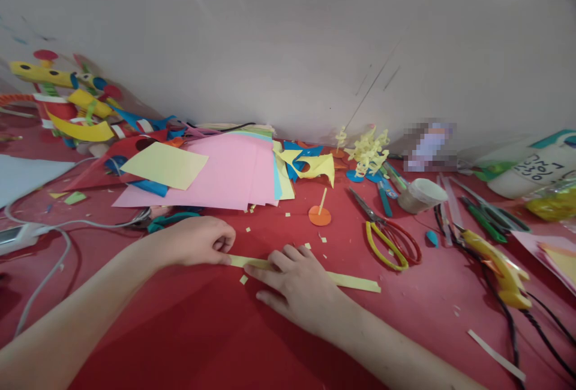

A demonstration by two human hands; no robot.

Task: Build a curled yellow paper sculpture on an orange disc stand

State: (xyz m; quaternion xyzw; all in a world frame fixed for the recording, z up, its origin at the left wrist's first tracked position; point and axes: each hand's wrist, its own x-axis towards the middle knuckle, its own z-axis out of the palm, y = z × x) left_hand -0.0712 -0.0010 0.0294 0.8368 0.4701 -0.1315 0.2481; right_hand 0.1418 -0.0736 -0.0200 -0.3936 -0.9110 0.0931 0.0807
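Left hand (198, 240) pinching yellow strip (355, 282), scrawled bottle (535, 171)

The bench (189, 330) is plain red. The strip (355, 282) on it is pale yellow. At eleven o'clock from the strip, a pink sheet (225, 180) carries a light yellow sheet (164, 165). At one o'clock is an orange disc (319, 216) with a yellow stick. At three o'clock, the scissors (375, 222) have one yellow and one red handle loop. Farther that way, a yellow glue gun (495, 258) trails a black cable (507, 318).
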